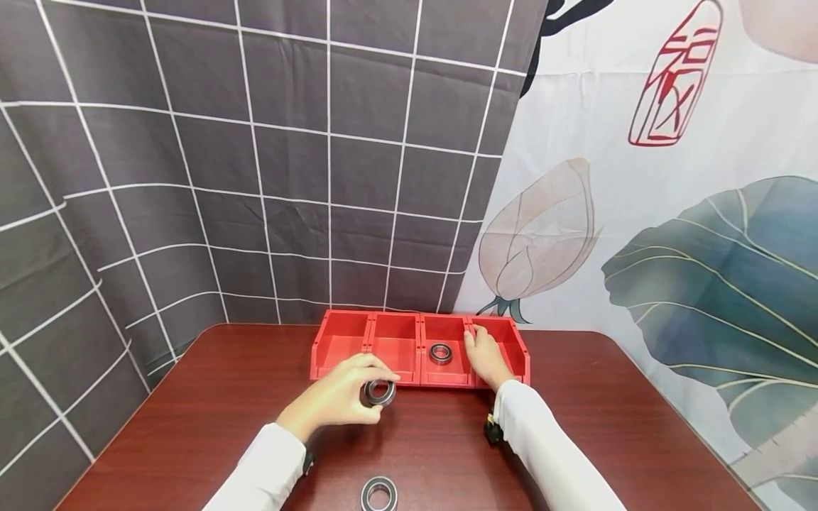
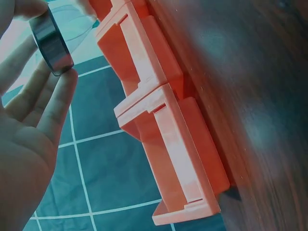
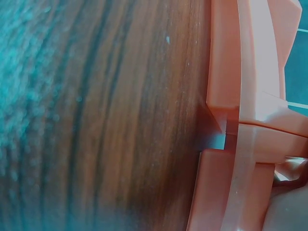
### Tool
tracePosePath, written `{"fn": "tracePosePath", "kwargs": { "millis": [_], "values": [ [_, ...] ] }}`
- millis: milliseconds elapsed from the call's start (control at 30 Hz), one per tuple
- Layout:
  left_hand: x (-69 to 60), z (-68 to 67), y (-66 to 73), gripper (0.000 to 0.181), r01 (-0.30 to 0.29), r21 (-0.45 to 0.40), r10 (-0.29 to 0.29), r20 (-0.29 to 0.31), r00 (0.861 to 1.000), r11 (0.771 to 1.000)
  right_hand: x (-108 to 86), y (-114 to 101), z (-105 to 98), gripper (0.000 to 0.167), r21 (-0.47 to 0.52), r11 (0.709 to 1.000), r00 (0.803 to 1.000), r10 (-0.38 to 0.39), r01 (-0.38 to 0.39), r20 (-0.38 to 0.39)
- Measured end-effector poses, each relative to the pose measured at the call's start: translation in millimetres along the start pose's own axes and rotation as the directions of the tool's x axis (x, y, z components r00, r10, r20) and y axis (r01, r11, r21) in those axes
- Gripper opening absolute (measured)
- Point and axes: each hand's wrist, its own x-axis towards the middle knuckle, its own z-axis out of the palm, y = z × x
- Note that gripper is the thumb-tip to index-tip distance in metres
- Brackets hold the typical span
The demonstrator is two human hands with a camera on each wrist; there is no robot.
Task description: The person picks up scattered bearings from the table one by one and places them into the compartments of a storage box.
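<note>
In the head view my left hand pinches a ring-shaped metal bearing between thumb and fingers, in front of the red bin row. The left wrist view has this bearing edge-on, held at the fingertips of my left hand. My right hand grips the divider between the third and rightmost compartments. A second bearing lies in the third compartment, just left of that hand. In the right wrist view only part of my right hand shows, behind the red plastic.
Another bearing lies flat on the brown wooden table, near the bottom of the head view. Behind the table hang a dark grey cloth with white grid lines and a pale cloth with plant drawings.
</note>
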Motion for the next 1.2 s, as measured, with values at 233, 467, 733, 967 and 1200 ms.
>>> {"fn": "tracePosePath", "kwargs": {
  "millis": [233,467,733,967,1200],
  "values": [
    [8.9,0.5,-5.1,0.047,0.041,0.005,-0.041,-0.009,0.999,0.999,-0.5,0.3,1.5,0.051,-0.006,1.0,1.0,-0.002,0.002,-0.001],
    [23.0,-1.2,-14.0,0.046,0.093,0.043,-0.093,0.0,0.996,0.995,-0.6,0.8,1.5,0.052,-0.012,1.0,1.0,-0.007,0.007,-0.009],
    [43.3,-3.7,-16.6,0.047,0.131,0.064,-0.134,0.029,0.991,0.989,-2.6,-0.5,0.7,0.052,-0.004,1.0,1.0,0.006,-0.006,-0.012],
    [48.7,0.5,-21.0,0.047,0.147,0.09,-0.154,0.069,0.986,0.985,-2.0,-0.3,1.5,0.052,0.001,1.0,1.0,0.0,0.0,-0.011],
    [60.6,1.8,-31.7,0.047,0.152,0.148,-0.168,0.097,0.981,0.977,-2.0,-0.4,0.5,0.053,0.004,1.0,1.0,-0.001,0.001,-0.008]
  ]
}}
